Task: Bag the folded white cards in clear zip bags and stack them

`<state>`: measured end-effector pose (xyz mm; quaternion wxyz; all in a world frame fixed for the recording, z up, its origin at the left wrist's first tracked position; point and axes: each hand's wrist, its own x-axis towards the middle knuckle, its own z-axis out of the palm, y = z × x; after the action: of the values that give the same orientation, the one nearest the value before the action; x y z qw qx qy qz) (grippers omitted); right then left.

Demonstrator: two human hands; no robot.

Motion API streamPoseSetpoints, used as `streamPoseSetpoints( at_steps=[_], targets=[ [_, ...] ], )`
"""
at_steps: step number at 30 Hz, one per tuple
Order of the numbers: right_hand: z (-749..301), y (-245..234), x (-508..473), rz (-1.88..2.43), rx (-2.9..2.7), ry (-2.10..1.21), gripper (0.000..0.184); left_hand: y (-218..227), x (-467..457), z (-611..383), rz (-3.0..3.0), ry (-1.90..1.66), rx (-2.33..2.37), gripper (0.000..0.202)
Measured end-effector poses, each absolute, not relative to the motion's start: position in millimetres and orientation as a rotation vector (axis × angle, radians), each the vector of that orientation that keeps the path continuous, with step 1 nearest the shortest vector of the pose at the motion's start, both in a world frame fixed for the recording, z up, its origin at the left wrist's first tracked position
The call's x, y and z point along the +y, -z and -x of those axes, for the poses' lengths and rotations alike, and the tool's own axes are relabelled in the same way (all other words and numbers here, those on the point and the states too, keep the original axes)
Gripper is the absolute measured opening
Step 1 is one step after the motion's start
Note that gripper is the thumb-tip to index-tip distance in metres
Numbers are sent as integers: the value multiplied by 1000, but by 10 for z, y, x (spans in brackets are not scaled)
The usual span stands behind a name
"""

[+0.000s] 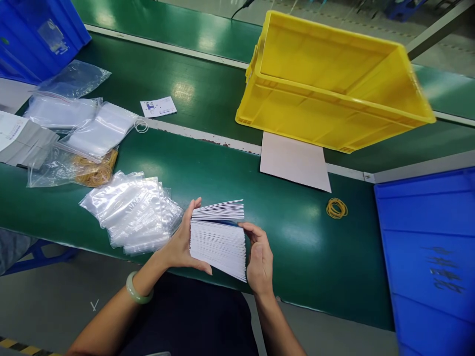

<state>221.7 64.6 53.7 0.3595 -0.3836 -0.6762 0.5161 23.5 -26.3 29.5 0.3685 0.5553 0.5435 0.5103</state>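
A thick stack of white booklets (218,247) stands edge-up between my hands at the front of the green table. My left hand (182,249) grips its left side, thumb along the near end and fingers at the far end. At the right side my right hand (260,259) has its fingers bent against the stack, the fingertips at a gap that splits off a thinner far section. A dark blue cover shows in that gap. Just left of my left hand lies a fanned pile of clear plastic bags (129,212).
A yellow crate (297,106) stands at the back above a white sheet (295,160). Blue bins flank the table, one at right (426,247). Rubber bands (337,208) lie at right. Bagged bands (98,170), more bags (102,128) and a small printed card (159,107) lie at left.
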Motion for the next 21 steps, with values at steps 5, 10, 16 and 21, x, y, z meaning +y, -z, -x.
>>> streamPoseSetpoints(
  at_steps=[5,10,16,21],
  targets=[
    [-2201,-537,653,997,-1759,-1345,45,-302,-264,-239,-1429,-1307,1412,144],
    [-2213,-546,652,995,-1743,-1317,38,-302,-264,-242,-1412,-1315,1399,142],
    [-2174,-537,672,999,-1732,-1340,42,-295,-264,-237,-1412,-1321,1395,141],
    [-2179,-550,688,1016,-1777,-1320,46,-329,-270,-239,-1417,-1307,1405,142]
  ],
)
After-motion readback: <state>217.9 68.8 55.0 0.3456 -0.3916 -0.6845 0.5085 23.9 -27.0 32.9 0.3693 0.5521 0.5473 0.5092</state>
